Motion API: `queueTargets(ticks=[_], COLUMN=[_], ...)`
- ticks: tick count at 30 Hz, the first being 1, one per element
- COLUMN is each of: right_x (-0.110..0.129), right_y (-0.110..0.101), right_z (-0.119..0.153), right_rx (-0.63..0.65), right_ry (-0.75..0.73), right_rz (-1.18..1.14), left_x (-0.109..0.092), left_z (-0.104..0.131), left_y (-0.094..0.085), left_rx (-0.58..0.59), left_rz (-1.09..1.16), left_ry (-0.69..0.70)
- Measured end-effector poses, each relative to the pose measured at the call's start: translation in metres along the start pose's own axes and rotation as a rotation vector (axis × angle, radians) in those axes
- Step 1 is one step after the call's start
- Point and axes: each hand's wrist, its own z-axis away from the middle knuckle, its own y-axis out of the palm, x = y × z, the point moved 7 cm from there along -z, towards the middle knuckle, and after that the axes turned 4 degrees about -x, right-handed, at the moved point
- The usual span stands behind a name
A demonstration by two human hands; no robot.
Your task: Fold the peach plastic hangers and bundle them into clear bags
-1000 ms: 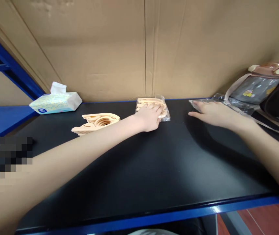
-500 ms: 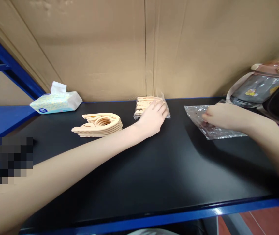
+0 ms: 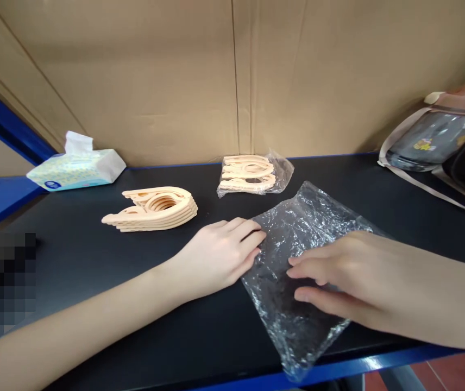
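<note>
A clear plastic bag (image 3: 285,304) lies spread on the black tabletop, its near corner hanging over the front edge. My left hand (image 3: 226,252) is at the bag's left edge, with its fingers closed on the film. Over the middle of the bag is my right hand (image 3: 338,271), fingers stretched and thumb apart, holding nothing. To the left stands a neat stack of beige folding hangers (image 3: 155,212). Behind my left hand, a wrapped pack of beige hangers (image 3: 249,174) rests in clear film, untouched.
A tissue pack (image 3: 77,169) sits at the back left. At the back right are a water bottle (image 3: 432,141) with a strap and a dark object beside it. Cardboard (image 3: 155,81) lines the back of the table, and a blue rail (image 3: 338,361) runs along the front.
My left hand has left the wrapped pack and come nearer, onto the bag's edge. The bag has been brought left and toward me with my right hand, whose fingers have opened.
</note>
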Motion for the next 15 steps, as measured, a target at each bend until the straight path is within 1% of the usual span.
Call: queueTargets(ticks=[2, 4, 6, 9, 11, 15], right_x=[0.013, 0.023, 0.032, 0.045, 0.056, 0.072], right_y=[0.008, 0.015, 0.022, 0.031, 0.035, 0.037], right_z=[-0.005, -0.010, -0.014, -0.015, -0.011, -0.001], right_rx=[0.064, 0.064, 0.016, -0.105, -0.167, -0.238], right_ry=[-0.090, -0.182, -0.253, -0.331, -0.380, -0.477], right_rz=[-0.012, 0.003, 0.028, 0.081, 0.112, 0.207], left_x=[0.007, 0.013, 0.014, 0.014, 0.014, 0.015], left_z=[0.006, 0.008, 0.008, 0.008, 0.009, 0.012], left_y=[0.000, -0.001, -0.002, -0.006, -0.008, -0.007], left_rx=[-0.023, -0.038, -0.057, -0.086, -0.093, -0.078], left_rz=[-0.042, -0.108, -0.173, -0.259, -0.302, -0.323], left_ry=[0.011, 0.009, -0.002, -0.032, -0.055, -0.080])
